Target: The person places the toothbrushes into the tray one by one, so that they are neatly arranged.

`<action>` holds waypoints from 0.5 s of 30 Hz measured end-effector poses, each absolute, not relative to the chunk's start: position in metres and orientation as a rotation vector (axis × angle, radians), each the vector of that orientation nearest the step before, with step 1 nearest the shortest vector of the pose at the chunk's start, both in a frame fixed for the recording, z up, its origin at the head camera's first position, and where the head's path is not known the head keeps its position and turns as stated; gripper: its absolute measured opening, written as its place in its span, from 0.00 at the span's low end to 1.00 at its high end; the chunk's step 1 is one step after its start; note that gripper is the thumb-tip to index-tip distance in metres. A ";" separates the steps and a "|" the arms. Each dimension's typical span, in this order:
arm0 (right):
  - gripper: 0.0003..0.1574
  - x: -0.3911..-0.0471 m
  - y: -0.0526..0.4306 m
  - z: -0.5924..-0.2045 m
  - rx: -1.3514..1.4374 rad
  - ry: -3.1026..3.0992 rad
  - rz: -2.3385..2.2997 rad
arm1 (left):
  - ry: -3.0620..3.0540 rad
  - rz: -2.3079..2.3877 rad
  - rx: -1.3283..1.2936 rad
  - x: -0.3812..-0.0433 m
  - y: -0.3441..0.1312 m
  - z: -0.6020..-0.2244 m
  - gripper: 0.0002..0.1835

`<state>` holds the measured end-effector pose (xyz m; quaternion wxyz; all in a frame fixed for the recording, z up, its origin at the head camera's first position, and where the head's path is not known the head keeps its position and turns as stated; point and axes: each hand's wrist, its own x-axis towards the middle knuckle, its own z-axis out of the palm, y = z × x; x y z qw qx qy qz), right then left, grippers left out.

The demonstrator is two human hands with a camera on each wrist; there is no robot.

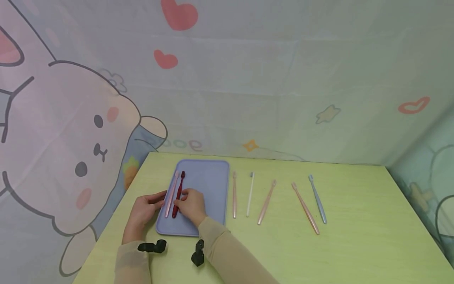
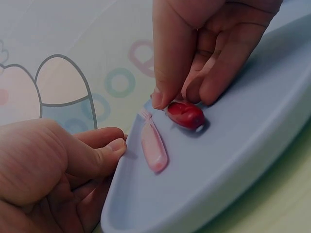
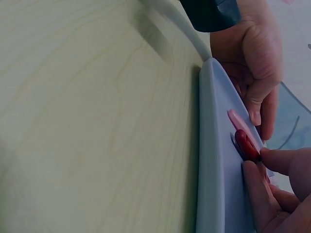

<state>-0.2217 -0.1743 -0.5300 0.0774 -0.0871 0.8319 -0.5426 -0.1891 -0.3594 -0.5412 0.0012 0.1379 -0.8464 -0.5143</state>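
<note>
A lavender tray (image 1: 212, 173) lies at the left of the table with two toothbrushes on it. Along its left side is a pink toothbrush (image 1: 171, 197), and just to the right of that a dark red toothbrush (image 1: 179, 190). My right hand (image 1: 194, 205) reaches over the tray and pinches the red toothbrush's handle between thumb and fingers; its handle end (image 2: 188, 116) shows in the left wrist view. At the tray's left rim my left hand (image 1: 142, 213) grips the edge, thumb on the rim and fingers outside.
Right of the tray, a pink toothbrush (image 1: 234, 197), a white one (image 1: 250, 195), two more pink ones (image 1: 267, 203) and a blue one (image 1: 318, 201) lie spaced out on the yellow-green table (image 1: 361, 221). A printed cloth (image 1: 248, 79) hangs behind.
</note>
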 end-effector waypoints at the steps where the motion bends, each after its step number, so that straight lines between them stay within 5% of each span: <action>1: 0.25 -0.222 -0.174 -0.530 -0.261 2.488 -1.625 | -2.653 -1.620 0.435 -0.189 -0.359 -0.541 0.23; 15: 0.26 -0.224 -0.174 -0.533 -0.275 2.471 -1.620 | -2.658 -1.621 0.444 -0.190 -0.360 -0.539 0.23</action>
